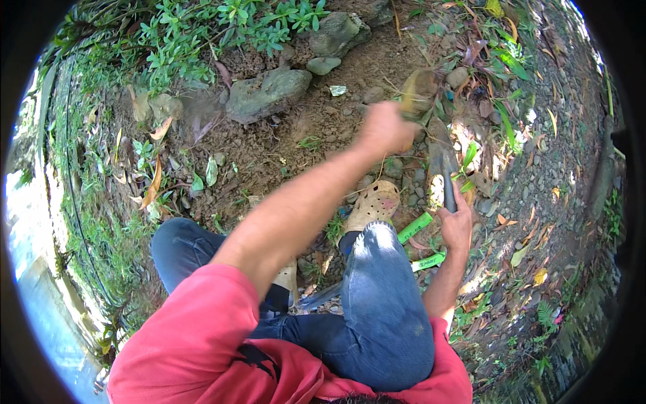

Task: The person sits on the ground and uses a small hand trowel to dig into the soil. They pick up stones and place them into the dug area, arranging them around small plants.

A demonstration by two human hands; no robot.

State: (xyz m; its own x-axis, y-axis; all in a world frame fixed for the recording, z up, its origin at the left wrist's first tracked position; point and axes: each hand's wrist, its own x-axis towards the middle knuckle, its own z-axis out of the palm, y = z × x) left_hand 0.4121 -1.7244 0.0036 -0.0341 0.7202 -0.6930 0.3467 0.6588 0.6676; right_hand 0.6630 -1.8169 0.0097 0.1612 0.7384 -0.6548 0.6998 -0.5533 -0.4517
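My left hand [389, 130] is blurred and reaches across to the right over the bare soil [298, 146]. Its fingers are curled around a yellowish-brown clump of plant matter [419, 93], too blurred to tell exactly. In my right hand [455, 222] is a hand trowel [447, 177], gripped by its dark handle. The trowel's soil-stained blade points away from me, close to the ground beside green leaves and small stones. Between my raised knee and right forearm lie two bright green strips [415, 227] that bear writing.
Large rocks [270, 95] border the soil below a leafy green plant [176, 45]. A beige perforated clog [373, 204] is on my foot among pebbles. Fallen leaves and gravel [535, 192] cover the right side. A pale paved strip [55, 323] runs along the far left.
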